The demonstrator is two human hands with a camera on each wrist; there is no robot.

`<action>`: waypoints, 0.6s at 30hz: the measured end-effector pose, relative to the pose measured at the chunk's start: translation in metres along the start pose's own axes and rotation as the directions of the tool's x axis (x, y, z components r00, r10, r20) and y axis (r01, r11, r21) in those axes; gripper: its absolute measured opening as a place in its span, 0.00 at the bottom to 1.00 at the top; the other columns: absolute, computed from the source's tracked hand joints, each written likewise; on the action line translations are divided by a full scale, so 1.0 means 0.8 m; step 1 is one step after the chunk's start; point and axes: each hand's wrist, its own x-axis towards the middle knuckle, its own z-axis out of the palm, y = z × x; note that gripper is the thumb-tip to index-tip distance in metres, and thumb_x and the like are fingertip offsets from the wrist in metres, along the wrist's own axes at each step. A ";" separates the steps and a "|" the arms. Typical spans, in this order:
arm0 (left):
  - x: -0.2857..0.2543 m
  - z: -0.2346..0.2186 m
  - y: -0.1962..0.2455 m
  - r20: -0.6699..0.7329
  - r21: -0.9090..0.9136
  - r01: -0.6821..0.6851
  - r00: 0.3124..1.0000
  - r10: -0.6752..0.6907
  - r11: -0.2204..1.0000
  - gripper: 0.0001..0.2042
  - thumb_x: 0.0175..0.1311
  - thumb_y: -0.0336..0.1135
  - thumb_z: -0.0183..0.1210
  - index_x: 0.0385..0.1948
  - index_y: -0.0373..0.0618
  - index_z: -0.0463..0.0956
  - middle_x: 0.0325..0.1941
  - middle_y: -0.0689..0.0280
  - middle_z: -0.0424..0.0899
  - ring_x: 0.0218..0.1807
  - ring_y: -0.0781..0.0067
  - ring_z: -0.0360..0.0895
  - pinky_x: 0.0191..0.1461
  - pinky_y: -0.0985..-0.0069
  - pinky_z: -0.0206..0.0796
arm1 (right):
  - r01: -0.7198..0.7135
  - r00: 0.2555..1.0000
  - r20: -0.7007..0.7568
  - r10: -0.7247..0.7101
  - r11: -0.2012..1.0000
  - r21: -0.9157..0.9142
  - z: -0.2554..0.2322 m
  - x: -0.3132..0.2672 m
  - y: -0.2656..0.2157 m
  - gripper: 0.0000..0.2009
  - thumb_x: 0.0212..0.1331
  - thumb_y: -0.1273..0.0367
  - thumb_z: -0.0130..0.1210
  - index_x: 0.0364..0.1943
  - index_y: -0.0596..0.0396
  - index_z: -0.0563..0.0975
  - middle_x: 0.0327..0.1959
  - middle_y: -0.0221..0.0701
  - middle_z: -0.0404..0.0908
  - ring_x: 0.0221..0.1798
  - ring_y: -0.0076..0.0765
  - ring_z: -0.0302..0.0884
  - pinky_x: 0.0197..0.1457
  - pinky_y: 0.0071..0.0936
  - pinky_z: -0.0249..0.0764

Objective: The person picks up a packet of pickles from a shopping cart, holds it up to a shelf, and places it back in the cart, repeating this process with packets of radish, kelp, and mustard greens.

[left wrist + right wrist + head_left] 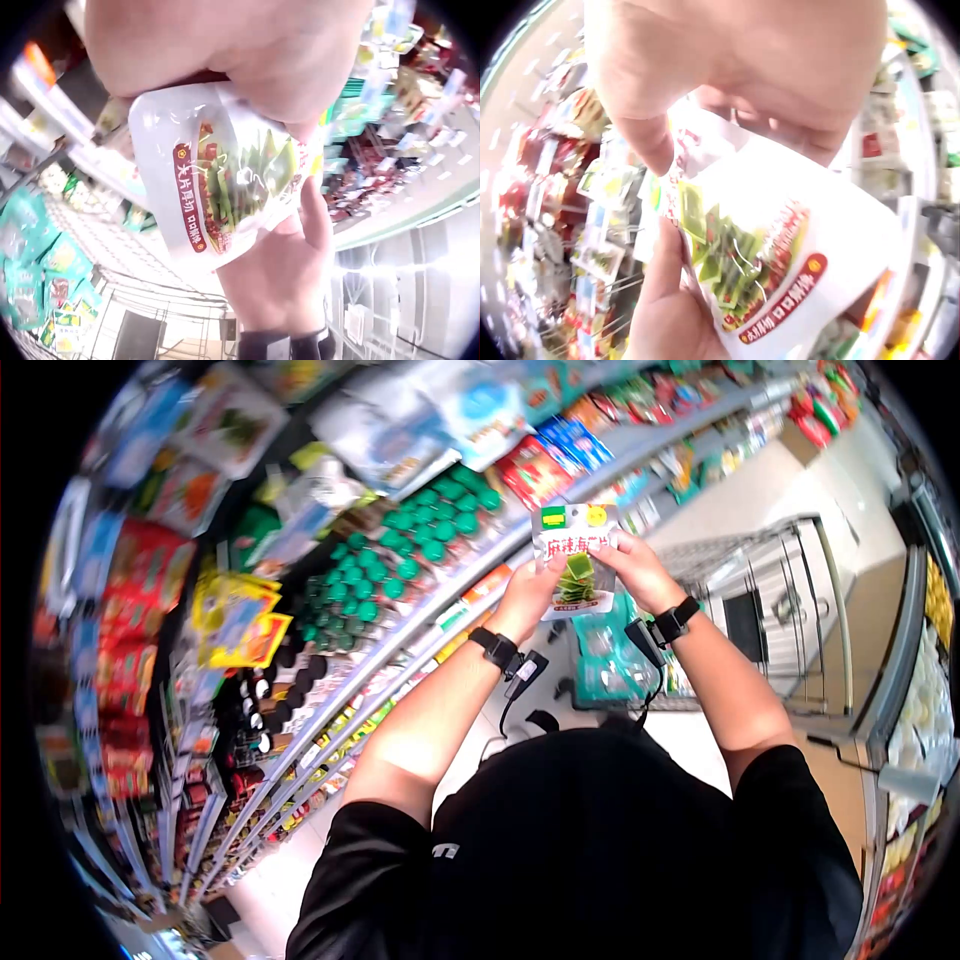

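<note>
Both hands hold a white snack pouch (577,585) up in front of the body, its printed face with green slices turned toward me. At its left edge the left hand (530,596) grips it, thumb on the front. My right hand (641,572) pinches the opposite edge, its thumb also on the front. In the left wrist view the pouch (217,187) shows a red label strip along its lower part. Seen from the right wrist, the pouch (780,225) hangs below the right hand (735,67), with the left hand (671,315) at its other side.
A wire shopping cart (820,630) stands at the right, with teal packages (610,660) in it. Shelves on the left carry green-capped jars (425,525), yellow packets (235,620) and red bags (135,650). A display case (890,660) lines the far right.
</note>
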 end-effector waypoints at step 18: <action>-0.150 -0.135 0.327 -0.256 0.224 -0.517 0.787 0.561 0.826 0.16 0.68 0.40 0.50 0.50 0.38 0.69 0.47 0.66 0.77 0.47 0.77 0.73 0.53 0.77 0.63 | 0.654 0.756 0.438 -0.486 0.585 -0.480 0.370 0.160 -0.270 0.10 0.58 0.66 0.58 0.36 0.59 0.78 0.28 0.23 0.79 0.29 0.14 0.71 0.32 0.16 0.69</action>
